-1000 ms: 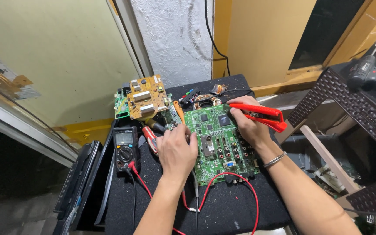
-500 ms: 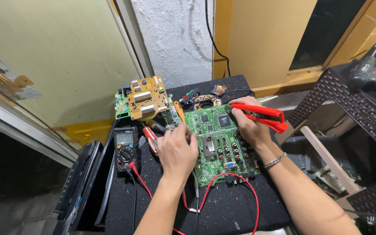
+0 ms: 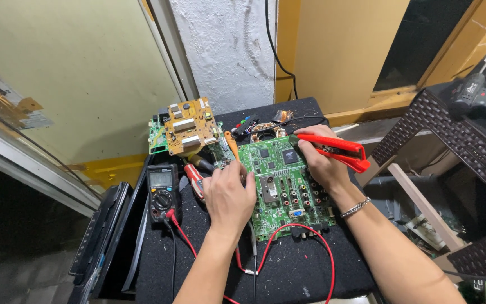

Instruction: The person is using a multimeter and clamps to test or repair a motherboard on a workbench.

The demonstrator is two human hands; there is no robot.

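Black worktop (image 3: 310, 276) carries a green circuit board (image 3: 282, 186) at centre. Left hand (image 3: 229, 194) rests curled on its left edge; right hand (image 3: 322, 163) grips red-handled pliers (image 3: 336, 149) at its far right corner, apparently working a component; steady bracing needed.

Head view, steeply down, close over worktop (image 3: 288, 276)

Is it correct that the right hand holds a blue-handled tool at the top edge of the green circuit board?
Not quite. In the head view the tool in the right hand has red handles, not blue. It is at the top edge of the green circuit board.
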